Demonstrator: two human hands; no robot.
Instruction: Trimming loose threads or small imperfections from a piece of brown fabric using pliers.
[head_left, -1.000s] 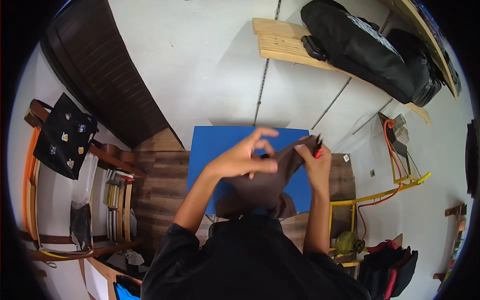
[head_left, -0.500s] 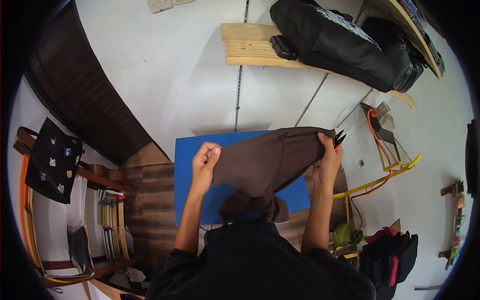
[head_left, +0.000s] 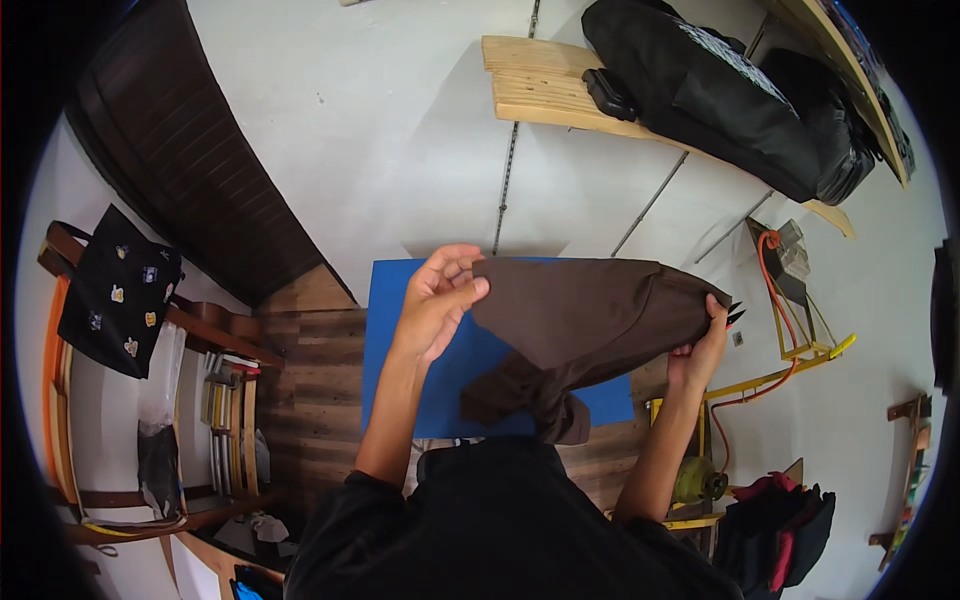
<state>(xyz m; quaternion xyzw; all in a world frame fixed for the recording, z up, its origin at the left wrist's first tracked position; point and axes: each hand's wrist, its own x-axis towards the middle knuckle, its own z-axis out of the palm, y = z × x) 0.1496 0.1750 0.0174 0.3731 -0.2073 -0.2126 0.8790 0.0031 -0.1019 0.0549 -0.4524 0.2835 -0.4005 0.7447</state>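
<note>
Spanning the gap between two bare hands, a dark brown cloth (head_left: pixel 580 310) is held up over a blue tabletop (head_left: pixel 400 335). Its upper left corner is pinched by the left hand (head_left: pixel 440 300), with the thumb laid close to the edge and the fingers loosely curled; how firmly it is gripped cannot be told. At the other end, the narrowing upper right corner is clasped by the right hand (head_left: pixel 699 345), whose thumb is pressed on the near face. Beside that thumb, a pair of black points with a trace of red, part of a tool (head_left: pixel 737 314), is seen jutting out, its remainder hidden. The cloth is plain, matte and uniformly coloured. Its left portion is spread nearly smooth beneath a fairly straight top edge, while the right portion is crossed by a slanting line, whether seam or crease being unclear. Below, the fabric is gathered into deep, shadowed folds, and a bunched end is hung near the black shirt (head_left: pixel 510 520).
</note>
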